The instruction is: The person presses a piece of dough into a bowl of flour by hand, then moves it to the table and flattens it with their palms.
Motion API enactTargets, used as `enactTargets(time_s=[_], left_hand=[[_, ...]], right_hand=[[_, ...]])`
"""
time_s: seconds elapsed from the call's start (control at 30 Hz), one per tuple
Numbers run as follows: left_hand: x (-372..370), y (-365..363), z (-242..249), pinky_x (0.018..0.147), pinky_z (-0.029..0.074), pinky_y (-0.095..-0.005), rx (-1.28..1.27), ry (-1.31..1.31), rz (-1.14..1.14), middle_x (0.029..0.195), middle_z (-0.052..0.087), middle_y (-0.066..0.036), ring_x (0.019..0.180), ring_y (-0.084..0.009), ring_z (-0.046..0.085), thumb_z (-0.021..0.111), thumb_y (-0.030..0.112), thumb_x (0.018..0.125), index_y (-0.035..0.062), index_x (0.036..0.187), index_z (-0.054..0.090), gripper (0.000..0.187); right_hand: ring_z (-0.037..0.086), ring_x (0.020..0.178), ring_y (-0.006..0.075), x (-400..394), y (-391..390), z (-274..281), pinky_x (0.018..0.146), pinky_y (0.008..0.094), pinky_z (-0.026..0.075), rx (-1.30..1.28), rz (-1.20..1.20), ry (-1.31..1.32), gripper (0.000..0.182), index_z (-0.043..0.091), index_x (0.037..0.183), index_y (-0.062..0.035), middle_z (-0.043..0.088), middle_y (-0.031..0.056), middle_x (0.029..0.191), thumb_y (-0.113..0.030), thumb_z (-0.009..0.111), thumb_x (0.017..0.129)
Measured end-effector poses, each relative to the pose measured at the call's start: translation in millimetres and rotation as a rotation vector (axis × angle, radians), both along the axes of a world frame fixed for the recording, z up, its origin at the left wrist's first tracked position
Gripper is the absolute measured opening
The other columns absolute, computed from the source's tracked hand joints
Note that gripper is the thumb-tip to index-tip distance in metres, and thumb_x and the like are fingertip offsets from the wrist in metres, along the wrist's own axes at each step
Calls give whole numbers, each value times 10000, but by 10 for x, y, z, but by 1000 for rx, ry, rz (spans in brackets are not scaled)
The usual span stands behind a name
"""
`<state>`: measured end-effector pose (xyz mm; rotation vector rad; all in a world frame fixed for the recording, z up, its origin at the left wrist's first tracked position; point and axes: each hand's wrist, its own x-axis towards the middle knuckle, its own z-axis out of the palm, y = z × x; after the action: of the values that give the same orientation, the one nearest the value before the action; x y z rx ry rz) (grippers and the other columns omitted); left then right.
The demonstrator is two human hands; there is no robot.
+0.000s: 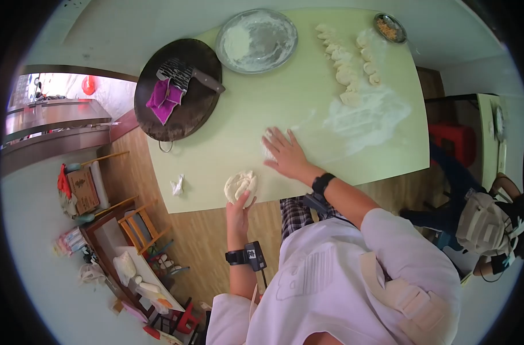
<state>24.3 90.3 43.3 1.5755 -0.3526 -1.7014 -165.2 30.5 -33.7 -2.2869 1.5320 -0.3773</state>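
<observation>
My left hand (239,208) holds the near edge of a round, coiled piece of dough (240,185) at the front edge of the pale green table (227,149). To its right, my right hand (288,153) lies palm down with its fingers spread. Under those fingers a small whitish lump (267,150) shows in part; most of it is hidden. A small crumpled white piece (178,185) rests left of the coiled dough.
A round dark board (201,109) carries a cleaver (206,80) and a purple cloth (165,100). Behind are a floury metal tray (267,46), rows of dough pieces (345,72) and a small bowl (390,27). Another person (492,224) is at the right.
</observation>
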Motion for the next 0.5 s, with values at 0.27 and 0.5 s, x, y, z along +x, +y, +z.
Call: enactTargets(time_s=[0.27,0.5], left_hand=[[-600,-335,-220,801,392,-262,-107,39,-335,1055,535,-70,937,-160,511,634,152,719,-3,1123,454,469],[-1242,-613,-259,821,328,-396,-558,-1177,-638,1011,451,-152,968,-326,366,666,264,667,18,1023,491,467]], right_hand=[[208,1233,284,-892,-134,262,980,484,158,7,-267,138,584,291,1255,-35,263,163,1308,-364,456,802],[259,1177,380,-1463,250,198,964,460,211,22,-565,23,553,291,1231,27,246,269,1271,-314,440,821]])
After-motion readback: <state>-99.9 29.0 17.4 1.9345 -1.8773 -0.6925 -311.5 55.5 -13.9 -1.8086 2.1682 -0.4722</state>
